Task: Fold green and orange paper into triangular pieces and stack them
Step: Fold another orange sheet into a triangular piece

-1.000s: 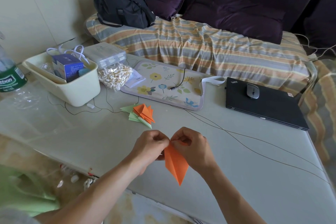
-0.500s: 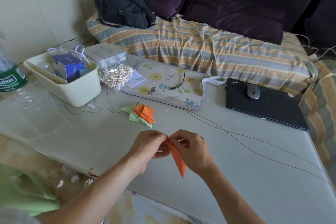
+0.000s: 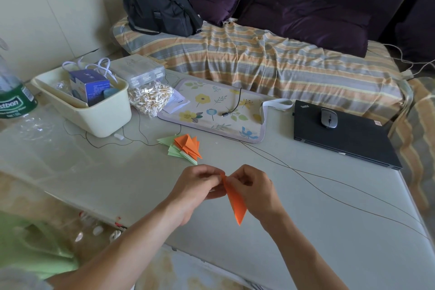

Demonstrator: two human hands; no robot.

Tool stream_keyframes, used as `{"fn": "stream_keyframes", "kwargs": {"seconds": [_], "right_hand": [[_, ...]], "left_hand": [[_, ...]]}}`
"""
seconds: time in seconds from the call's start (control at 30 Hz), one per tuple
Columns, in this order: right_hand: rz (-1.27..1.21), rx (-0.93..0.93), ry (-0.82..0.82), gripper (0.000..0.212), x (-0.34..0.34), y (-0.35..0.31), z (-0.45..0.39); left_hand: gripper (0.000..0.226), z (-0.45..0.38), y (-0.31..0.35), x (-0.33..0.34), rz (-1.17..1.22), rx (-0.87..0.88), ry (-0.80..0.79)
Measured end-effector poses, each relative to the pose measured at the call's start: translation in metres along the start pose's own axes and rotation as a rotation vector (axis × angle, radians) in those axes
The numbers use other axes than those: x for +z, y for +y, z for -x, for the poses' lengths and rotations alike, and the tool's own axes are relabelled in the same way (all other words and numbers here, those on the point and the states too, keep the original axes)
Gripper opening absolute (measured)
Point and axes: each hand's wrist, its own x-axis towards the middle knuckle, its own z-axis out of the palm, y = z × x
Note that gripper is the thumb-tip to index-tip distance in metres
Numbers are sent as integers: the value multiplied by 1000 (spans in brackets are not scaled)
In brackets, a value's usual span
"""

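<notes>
A narrow folded orange paper piece (image 3: 235,202) hangs point-down above the table's near edge. My left hand (image 3: 197,186) and my right hand (image 3: 254,190) both pinch its top end between curled fingers, one on each side. Farther back on the table lies a small stack of folded triangles (image 3: 186,148), orange pieces on top of light green ones. The stack is apart from both hands.
A cream plastic bin (image 3: 94,113) with a blue box stands at the left, next to a bag of cotton swabs (image 3: 148,99). A flowered mat (image 3: 216,110) lies behind the stack. A closed black laptop (image 3: 343,134) with a mouse sits at the right. Thin cables (image 3: 306,176) cross the table.
The orange piece has been folded narrower, from a wide kite shape to a slim point. Both hands stay pinched on its top and have barely moved.
</notes>
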Motion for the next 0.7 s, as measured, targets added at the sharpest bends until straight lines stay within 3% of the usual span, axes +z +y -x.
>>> {"fn": "stream_keyframes", "kwargs": {"seconds": [0.17, 0.33, 0.57, 0.7], "right_hand": [[-19, 8, -48, 13, -2, -1, 1], [-31, 70, -67, 15, -1, -1, 0], [3, 104, -51, 32, -4, 1, 0], [-104, 111, -55, 34, -1, 0, -2]], "left_hand": [[7, -4, -5, -2, -56, 40, -3], [8, -11, -9, -4, -68, 58, 135], [10, -16, -10, -6, -70, 84, 230], [10, -15, -9, -7, -118, 120, 234]]}}
